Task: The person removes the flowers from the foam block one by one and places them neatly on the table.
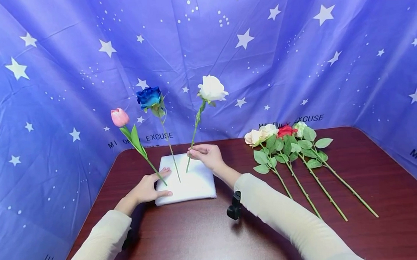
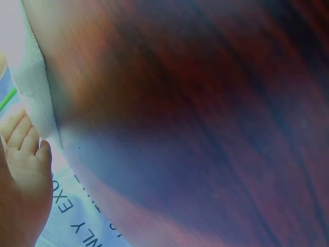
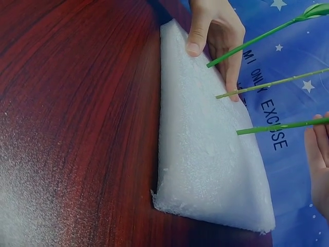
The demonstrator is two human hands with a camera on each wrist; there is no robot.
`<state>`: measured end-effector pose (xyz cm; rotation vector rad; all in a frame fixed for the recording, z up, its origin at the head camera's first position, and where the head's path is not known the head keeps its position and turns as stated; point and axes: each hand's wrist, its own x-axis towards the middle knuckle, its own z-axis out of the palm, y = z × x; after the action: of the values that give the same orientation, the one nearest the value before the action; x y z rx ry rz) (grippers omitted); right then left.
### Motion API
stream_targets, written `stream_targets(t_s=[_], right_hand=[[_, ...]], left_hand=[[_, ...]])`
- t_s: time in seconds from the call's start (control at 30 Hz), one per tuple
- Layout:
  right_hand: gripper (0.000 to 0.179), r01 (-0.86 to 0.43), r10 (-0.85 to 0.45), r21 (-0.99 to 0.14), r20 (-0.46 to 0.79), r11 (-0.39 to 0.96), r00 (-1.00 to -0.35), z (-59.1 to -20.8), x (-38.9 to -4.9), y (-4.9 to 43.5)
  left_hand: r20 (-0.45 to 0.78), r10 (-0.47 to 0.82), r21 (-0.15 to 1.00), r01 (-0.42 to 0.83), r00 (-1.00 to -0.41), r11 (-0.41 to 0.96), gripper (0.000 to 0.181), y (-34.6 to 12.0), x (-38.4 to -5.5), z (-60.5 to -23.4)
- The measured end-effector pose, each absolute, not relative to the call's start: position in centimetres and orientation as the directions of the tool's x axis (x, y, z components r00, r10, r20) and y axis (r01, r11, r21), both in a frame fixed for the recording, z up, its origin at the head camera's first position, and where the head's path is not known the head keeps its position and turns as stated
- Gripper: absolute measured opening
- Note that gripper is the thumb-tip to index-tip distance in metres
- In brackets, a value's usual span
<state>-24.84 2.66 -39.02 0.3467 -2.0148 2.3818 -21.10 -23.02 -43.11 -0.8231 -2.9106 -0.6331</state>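
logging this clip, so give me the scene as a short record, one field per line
left hand: rests on the left side of the white foam block
right hand: pinches the stem of the white rose
white rose stem: lower end meets the block, depth can't be told
standing in block: pink tulip, blue rose, both tilted
lying at right: two cream roses, red rose, pale rose
surface: dark reddish table
backdrop: blue cloth with stars and lettering
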Motion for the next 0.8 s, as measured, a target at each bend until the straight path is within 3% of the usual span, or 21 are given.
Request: stream_targets(t_s=[0.3,0.57,0.8], right_hand=[[0.029,-0.14,-0.115,-0.965,0.168,-0.222,-0.979,-39.29,-24.97,2.54],[0.024,-0.214,-0.126,-0.965,0.234,-0.153,-0.964,-39.12,-24.86,2.36],[0.021,-0.184,-0.056,-0.983,0.185,-0.03,-0.981,-38.39,-24.69,2.87]], left_hand=[[0.177,0.495,0.371,0.524,-0.851,0.767,0.074,-22.91,-20.97,-43.17],[0.173,0.501,0.374,0.527,-0.848,0.763,0.074,-23.02,-20.9,-43.13],[0.153,0.492,0.387,0.51,-0.857,0.768,0.076,-23.14,-20.97,-43.06]])
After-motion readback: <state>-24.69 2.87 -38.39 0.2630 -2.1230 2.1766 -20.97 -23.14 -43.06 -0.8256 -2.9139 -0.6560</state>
